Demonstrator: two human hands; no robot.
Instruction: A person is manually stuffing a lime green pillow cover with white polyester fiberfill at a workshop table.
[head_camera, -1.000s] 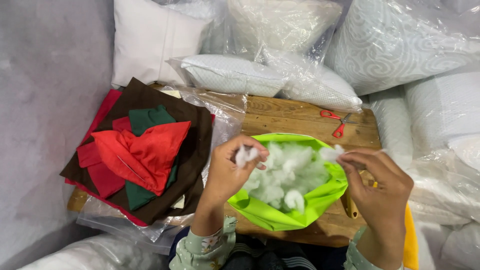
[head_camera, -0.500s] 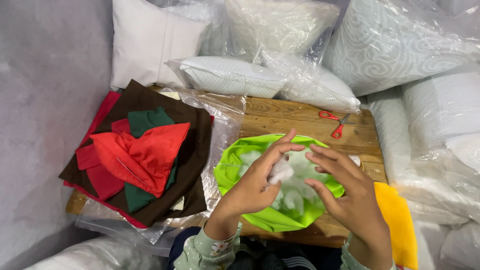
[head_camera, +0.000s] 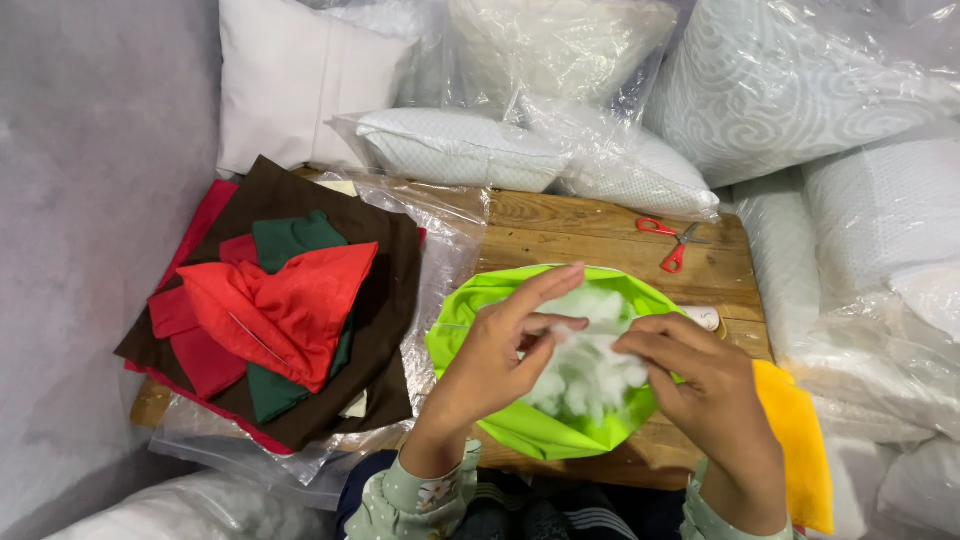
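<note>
a round lime-green fabric cover (head_camera: 520, 425) is laid flat on the wooden table (head_camera: 590, 225), directly in front of the person, with its opening turned upward so that the white fibre filling (head_camera: 585, 375) heaped in its middle is contained by the raised edge. both hands are held over this heap. the left hand (head_camera: 495, 365) is extended from the near left, its fingers half spread; the thumb and forefinger are brought together on a small tuft of the filling, so its grip is narrow and closed on the fibre. the right hand (head_camera: 700, 375) is placed opposite, fingertips pointed inward and pinched on the same mass of filling, which is thus held between the two hands just above the cover.

red-handled scissors (head_camera: 670, 240) are laid at the far edge of the table, well apart from the hands. a stack of fabric pieces in brown, green and red (head_camera: 290, 310) is kept on clear plastic to the left. a yellow cloth (head_camera: 795, 440) hangs at the right edge. pillows wrapped in plastic (head_camera: 500, 150) are piled behind and beside the table.
</note>
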